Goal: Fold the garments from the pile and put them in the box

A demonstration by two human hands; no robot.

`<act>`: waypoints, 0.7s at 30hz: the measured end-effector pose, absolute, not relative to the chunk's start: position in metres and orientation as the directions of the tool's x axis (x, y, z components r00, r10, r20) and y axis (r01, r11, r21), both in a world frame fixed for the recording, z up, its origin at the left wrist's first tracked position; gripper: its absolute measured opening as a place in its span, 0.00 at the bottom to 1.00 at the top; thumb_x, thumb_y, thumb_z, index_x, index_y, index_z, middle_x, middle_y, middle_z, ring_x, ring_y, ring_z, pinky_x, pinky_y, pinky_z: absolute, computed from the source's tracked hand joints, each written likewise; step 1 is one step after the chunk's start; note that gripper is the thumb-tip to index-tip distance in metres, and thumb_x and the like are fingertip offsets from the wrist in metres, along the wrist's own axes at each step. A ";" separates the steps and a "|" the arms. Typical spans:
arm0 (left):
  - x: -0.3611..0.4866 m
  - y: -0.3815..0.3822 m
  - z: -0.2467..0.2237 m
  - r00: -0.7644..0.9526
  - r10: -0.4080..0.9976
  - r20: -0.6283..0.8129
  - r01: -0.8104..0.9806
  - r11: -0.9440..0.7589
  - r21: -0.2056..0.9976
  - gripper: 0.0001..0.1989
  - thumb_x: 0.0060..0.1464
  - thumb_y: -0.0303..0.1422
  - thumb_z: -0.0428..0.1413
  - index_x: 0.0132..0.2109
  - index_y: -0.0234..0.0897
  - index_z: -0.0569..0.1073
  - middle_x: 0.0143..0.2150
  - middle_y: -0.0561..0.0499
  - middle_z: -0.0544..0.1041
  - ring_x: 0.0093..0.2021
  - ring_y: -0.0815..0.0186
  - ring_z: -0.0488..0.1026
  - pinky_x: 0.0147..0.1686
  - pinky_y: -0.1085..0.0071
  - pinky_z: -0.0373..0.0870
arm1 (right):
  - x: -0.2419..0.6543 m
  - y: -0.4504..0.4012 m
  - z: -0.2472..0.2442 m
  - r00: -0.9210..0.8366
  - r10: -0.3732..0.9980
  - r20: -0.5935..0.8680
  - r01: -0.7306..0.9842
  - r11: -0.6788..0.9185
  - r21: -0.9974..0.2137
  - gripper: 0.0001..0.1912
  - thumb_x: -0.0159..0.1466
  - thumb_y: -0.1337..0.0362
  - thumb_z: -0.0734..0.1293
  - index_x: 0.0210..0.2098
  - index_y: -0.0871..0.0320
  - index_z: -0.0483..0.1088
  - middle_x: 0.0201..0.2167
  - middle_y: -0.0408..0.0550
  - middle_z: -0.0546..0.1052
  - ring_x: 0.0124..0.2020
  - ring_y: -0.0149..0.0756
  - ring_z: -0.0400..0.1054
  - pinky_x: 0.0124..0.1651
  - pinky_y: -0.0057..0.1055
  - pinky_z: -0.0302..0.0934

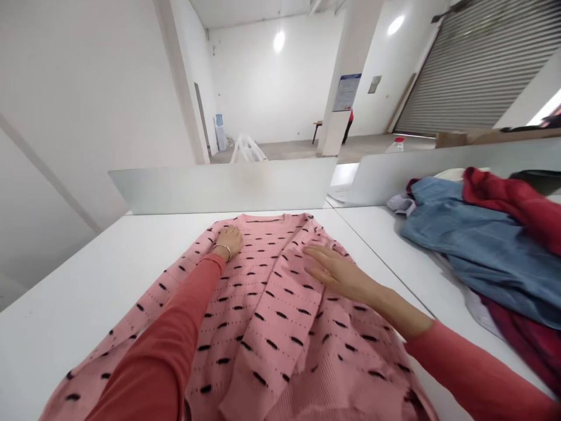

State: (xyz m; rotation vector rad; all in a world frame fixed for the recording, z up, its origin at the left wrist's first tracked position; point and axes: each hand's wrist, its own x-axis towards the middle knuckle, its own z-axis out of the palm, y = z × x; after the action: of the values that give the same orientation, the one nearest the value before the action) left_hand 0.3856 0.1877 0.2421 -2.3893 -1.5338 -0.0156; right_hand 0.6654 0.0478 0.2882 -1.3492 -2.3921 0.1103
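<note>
A pink knit sweater (249,286) with black dashes lies spread on the white table, its neckline toward the far edge. One sleeve is folded in across the body on the right; the other stretches down the left side. My left hand (229,241), with a bracelet at the wrist, rests on the left shoulder of the sweater; its fingers lie flat on the knit. Over the right side, my right hand (337,272) is flat on the folded part, fingers stretched out and slightly blurred. Neither hand grasps the fabric visibly.
To the right lies a heap of clothes, with a blue denim garment (464,240) and a red garment (517,204). A frosted divider (228,187) runs along the far edge of the white table (65,292). Behind it are a white plastic bag (248,149) and a red-capped bottle (397,145).
</note>
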 end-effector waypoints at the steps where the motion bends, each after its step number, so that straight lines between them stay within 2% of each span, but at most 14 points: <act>1: 0.386 0.180 0.245 0.447 0.878 0.172 0.882 -0.402 -0.244 0.17 0.55 0.30 0.40 0.43 0.27 0.69 0.49 0.36 0.65 0.53 0.52 0.57 0.48 0.55 0.55 | 0.680 0.028 0.284 -0.435 0.847 0.305 0.814 0.515 -0.270 0.28 0.62 0.49 0.49 0.52 0.60 0.60 0.53 0.52 0.62 0.55 0.42 0.54 0.55 0.40 0.51; 3: 0.385 0.161 0.249 0.482 0.859 0.170 0.867 -0.441 -0.233 0.15 0.54 0.29 0.42 0.41 0.27 0.70 0.47 0.37 0.66 0.51 0.54 0.59 0.47 0.57 0.57 | 0.714 -0.007 0.270 -0.279 0.908 0.312 0.862 0.380 -0.336 0.29 0.60 0.46 0.50 0.51 0.59 0.60 0.53 0.52 0.63 0.54 0.42 0.56 0.55 0.41 0.53; 5: 0.382 0.136 0.251 0.516 0.841 0.163 0.850 -0.479 -0.218 0.14 0.54 0.31 0.43 0.41 0.28 0.70 0.46 0.39 0.67 0.48 0.57 0.61 0.47 0.61 0.59 | 0.747 -0.035 0.249 -0.041 0.956 0.290 0.895 0.164 -0.415 0.32 0.58 0.43 0.51 0.50 0.59 0.61 0.51 0.54 0.64 0.51 0.44 0.59 0.52 0.42 0.56; 7: 0.378 0.108 0.250 0.555 0.817 0.160 0.829 -0.527 -0.185 0.14 0.55 0.32 0.44 0.40 0.30 0.70 0.45 0.41 0.67 0.47 0.60 0.62 0.48 0.64 0.59 | 0.772 -0.056 0.226 0.150 0.960 0.234 0.871 -0.016 -0.490 0.35 0.55 0.42 0.51 0.51 0.61 0.60 0.52 0.56 0.64 0.49 0.46 0.61 0.50 0.43 0.58; 9: 0.375 0.078 0.249 0.599 0.783 0.170 0.801 -0.588 -0.112 0.12 0.55 0.32 0.44 0.39 0.32 0.69 0.45 0.43 0.68 0.47 0.62 0.63 0.49 0.66 0.59 | 0.782 -0.071 0.208 0.255 0.948 0.191 0.833 -0.115 -0.542 0.35 0.54 0.43 0.52 0.51 0.62 0.59 0.52 0.56 0.64 0.50 0.47 0.61 0.51 0.43 0.57; 13: 0.370 0.023 0.247 0.631 0.750 0.197 0.759 -0.649 0.039 0.11 0.54 0.32 0.44 0.41 0.34 0.67 0.48 0.44 0.66 0.50 0.63 0.61 0.50 0.65 0.61 | 0.774 -0.082 0.195 0.302 0.933 0.194 0.784 -0.127 -0.608 0.32 0.54 0.46 0.53 0.48 0.63 0.62 0.50 0.57 0.65 0.52 0.46 0.59 0.55 0.42 0.52; 17: 0.356 -0.021 0.248 0.571 0.785 0.238 0.792 -0.604 0.093 0.14 0.54 0.32 0.43 0.45 0.35 0.66 0.51 0.44 0.64 0.53 0.61 0.60 0.51 0.60 0.60 | 0.769 -0.086 0.202 0.346 0.923 0.170 0.685 -0.124 -0.718 0.29 0.54 0.47 0.55 0.47 0.61 0.63 0.49 0.55 0.67 0.49 0.44 0.62 0.50 0.42 0.58; 21: 0.330 -0.062 0.241 0.506 0.807 0.304 0.826 -0.555 0.101 0.17 0.53 0.37 0.44 0.47 0.34 0.66 0.51 0.41 0.65 0.52 0.57 0.62 0.49 0.57 0.63 | 0.764 -0.111 0.206 0.323 0.926 0.194 0.628 -0.057 -0.776 0.26 0.55 0.49 0.58 0.46 0.59 0.63 0.47 0.54 0.68 0.47 0.43 0.63 0.46 0.40 0.61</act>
State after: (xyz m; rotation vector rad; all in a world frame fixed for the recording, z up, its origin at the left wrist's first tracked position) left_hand 0.3302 -0.0616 0.2411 -2.6757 -1.4528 -0.4927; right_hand 0.7637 -0.1112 0.2065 -1.7733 -1.3925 0.4604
